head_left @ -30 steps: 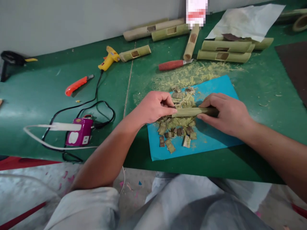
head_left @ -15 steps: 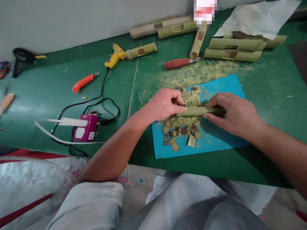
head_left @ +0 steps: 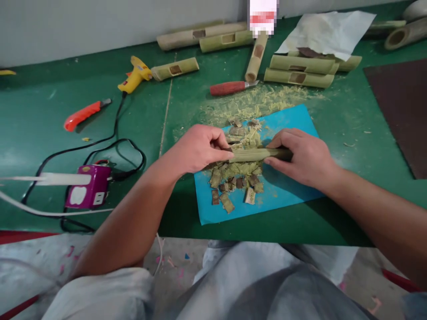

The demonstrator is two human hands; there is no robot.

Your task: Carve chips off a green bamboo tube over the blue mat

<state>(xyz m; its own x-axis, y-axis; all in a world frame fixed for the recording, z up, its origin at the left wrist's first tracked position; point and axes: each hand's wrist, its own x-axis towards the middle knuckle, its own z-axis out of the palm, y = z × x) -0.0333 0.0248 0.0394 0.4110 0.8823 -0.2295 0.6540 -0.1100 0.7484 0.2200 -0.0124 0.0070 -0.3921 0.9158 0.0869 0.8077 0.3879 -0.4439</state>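
Glossy green tabletop [head_left: 370,155], slim ridged bamboo [head_left: 248,155]

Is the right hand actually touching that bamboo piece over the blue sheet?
Touching: the head view shows the right hand holding the bamboo piece between thumb and fingers.

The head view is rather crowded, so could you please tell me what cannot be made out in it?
Head view throughout:
Bamboo piece, right end: hidden by the right hand.
Whether the left hand pinches anything else: covered by its grip.
One bamboo tube: partly covered by the white sheet.
Yellow tip: cut off by the left edge.
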